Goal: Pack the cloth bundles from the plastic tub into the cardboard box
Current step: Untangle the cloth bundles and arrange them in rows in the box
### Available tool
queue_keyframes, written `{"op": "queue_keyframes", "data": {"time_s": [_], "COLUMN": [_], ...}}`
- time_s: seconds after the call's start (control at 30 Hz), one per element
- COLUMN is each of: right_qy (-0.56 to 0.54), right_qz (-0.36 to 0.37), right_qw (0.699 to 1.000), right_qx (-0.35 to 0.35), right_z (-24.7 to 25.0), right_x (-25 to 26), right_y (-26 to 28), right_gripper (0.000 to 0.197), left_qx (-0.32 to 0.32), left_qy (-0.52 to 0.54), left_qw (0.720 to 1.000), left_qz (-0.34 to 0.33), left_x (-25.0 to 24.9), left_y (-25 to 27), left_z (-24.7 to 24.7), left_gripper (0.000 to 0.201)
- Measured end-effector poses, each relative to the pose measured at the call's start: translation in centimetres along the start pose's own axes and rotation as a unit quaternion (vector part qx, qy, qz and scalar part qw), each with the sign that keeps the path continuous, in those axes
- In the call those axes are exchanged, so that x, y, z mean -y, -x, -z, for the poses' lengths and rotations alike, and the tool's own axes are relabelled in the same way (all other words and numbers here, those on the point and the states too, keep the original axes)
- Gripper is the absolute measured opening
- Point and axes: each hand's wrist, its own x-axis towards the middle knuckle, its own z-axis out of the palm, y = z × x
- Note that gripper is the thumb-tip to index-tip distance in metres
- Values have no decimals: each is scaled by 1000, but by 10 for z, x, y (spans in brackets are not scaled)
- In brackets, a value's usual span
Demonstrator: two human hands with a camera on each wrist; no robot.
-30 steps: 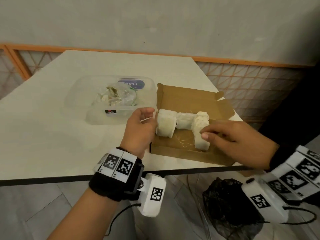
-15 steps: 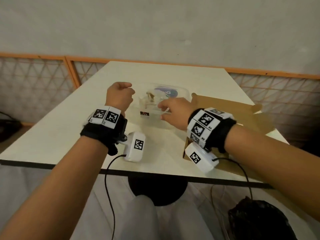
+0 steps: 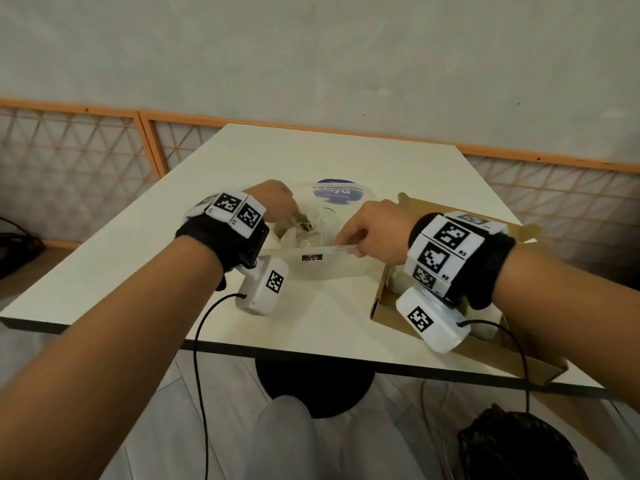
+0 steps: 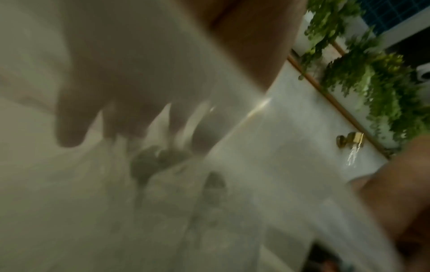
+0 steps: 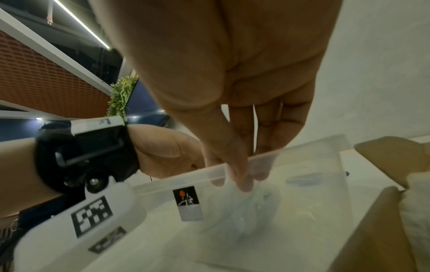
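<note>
At near table (image 3: 329, 317) edge: cardboard box (image 3: 381, 296) to right, contents mostly hidden behind right wrist. Just beyond: right hand (image 3: 372, 232) pinches near rim of plastic tub (image 3: 332, 268), thumb outside, fingers (image 5: 265, 173) hooked inside. Left hand (image 3: 273, 202) reaches into tub's left side, fingers pointing down just above cloth bundles (image 3: 294, 233); grip cannot be told, wrist view blurred.
</note>
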Motion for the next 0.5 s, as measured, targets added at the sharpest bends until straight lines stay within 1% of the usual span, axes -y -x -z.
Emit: {"op": "queue_keyframes", "data": {"time_s": [0.03,0.07,0.1,0.13,0.17,0.23,0.3,0.37,0.43,0.47,0.5], "right_qy": [9,20,23,15,-4,-66,-104,-83,-51,-40,-37], "right_qz": [1,1,1,5,14,28,30,11,-18,-30,-43], "right_qw": [1000,1000,1000,1000,999,995,991,995,998,998,998], "right_qx": [2,2,-4,-17,-34,-71,-75,-54,-40,-39,-40], "right_z": [0,1,3,4,5,4,1,-4,-8,-8,-8], "right_x": [1,3,5,8,11,18,25,28,27,24,21], "right_y": [0,1,2,1,-1,-9,-19,-30,-39,-42,-44], "right_gripper": [38,37,36,34,32,30,29,30,30,30,30], "left_qx": [18,40,42,44,45,32,43,59,83,101,117], "left_qy": [-17,-57,-83,-82,-97,-67,-15,8,16,28,54], "left_qw": [1000,998,996,995,994,995,995,993,992,990,989], "left_qz": [5,3,1,29,36,60,86,101,97,91,79], "left_x": [0,1,4,5,7,16,22,25,27,28,28], "left_y": [1,-1,-4,-6,-7,-13,-18,-17,-14,-13,-12], "left_z": [-3,-6,-8,-8,-8,-7,-7,-7,-6,-5,-4], "left_gripper": [38,38,37,35,32,31,35,50,65,65,61]}}
